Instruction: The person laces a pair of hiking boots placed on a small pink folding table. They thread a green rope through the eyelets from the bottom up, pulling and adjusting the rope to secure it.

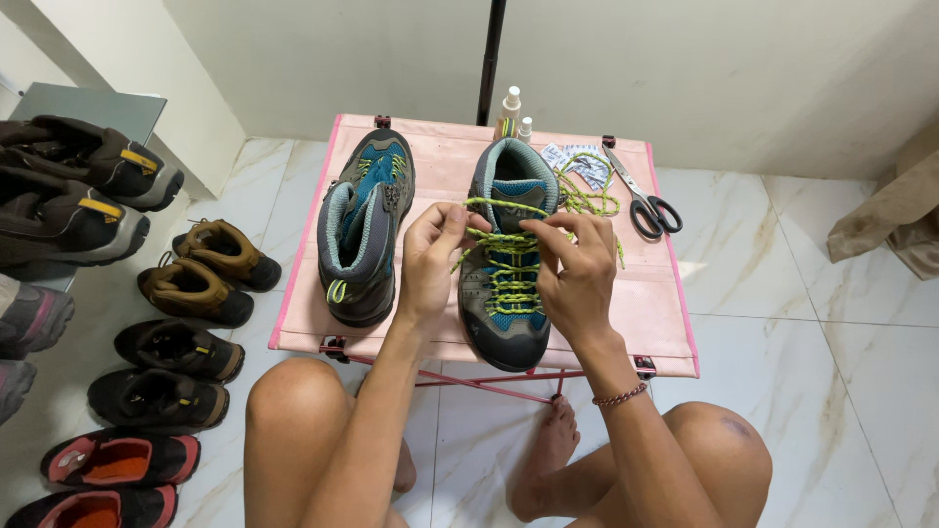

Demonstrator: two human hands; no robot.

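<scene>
With both the left hand (pixel 430 256) and right hand (pixel 574 269) pinching the yellow-green lace (pixel 501 241), pulling evenly seems best to seat it flat across the boot (pixel 509 264).

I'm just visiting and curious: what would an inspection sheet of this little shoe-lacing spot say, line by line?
Surface: small pink folding table on a marble-look tile floor.
Job's things: grey-and-teal boot under both hands, threaded with a yellow-green lace; its unlaced mate lies to the left.
Clutter: scissors, two small spray bottles, small packets at the table's far edge.
Grippers: left hand and right hand each pinch the lace.
Cables: nothing seen.
Surroundings: rows of other shoes on the floor at left, a black pole behind the table, brown cloth at right.
</scene>
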